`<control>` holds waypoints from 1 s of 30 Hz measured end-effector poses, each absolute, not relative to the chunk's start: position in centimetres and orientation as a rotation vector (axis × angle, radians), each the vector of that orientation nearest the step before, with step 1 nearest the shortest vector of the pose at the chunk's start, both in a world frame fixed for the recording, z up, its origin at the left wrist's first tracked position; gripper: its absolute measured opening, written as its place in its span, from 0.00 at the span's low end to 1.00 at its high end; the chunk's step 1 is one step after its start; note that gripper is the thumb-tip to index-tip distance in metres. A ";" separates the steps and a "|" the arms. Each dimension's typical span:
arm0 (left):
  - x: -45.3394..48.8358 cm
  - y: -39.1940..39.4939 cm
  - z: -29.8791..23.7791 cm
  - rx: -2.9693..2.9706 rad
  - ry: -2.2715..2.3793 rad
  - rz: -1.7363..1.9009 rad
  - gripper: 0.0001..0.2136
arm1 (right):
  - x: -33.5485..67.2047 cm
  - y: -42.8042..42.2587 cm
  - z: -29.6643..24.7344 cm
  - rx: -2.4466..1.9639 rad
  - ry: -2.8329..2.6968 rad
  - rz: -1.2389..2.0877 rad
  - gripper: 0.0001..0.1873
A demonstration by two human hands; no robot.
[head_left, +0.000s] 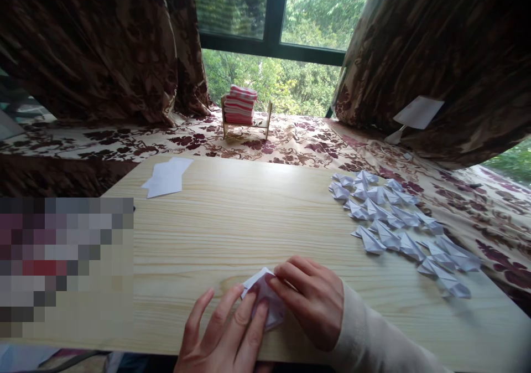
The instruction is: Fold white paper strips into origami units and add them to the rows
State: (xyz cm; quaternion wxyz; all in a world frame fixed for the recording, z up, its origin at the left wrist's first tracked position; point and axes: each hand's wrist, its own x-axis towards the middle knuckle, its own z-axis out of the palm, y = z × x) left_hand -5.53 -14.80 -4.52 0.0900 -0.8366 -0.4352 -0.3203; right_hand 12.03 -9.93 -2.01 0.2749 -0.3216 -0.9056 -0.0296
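One piece of folded white paper (274, 311), apparently mid-crease on the table (232, 212).
It lies beneath the left hand (230, 329), whose spread fingers press it flat; the right hand (313, 301) has its fingers closed on the upper right edge. Next likely calls for steady pinning while the crease is sharpened. Folded paper shapes (369, 240) sit well apart, rightward.

The bare left hand (228, 329) is spread palm down. The bare right hand (312, 300), fingers bent, extends from a cream fabric sleeve (375, 331).
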 end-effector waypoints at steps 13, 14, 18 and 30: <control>-5.0 -14.5 -4.4 -2.536 -1.216 -0.977 0.16 | 11.9 -9.9 -2.9 -0.938 -2.354 0.024 0.20; -4.9 -14.5 -4.4 -2.537 -1.229 -0.964 0.16 | 11.9 -9.9 -3.0 -0.938 -2.345 0.031 0.21; -4.1 -14.5 -4.9 -2.520 -1.314 -0.929 0.18 | 11.7 -9.8 -3.2 -0.927 -2.329 -0.014 0.21; -3.8 -14.5 -5.2 -2.472 -1.247 -0.974 0.15 | 12.3 -9.9 -2.1 -0.972 -2.435 -0.424 0.09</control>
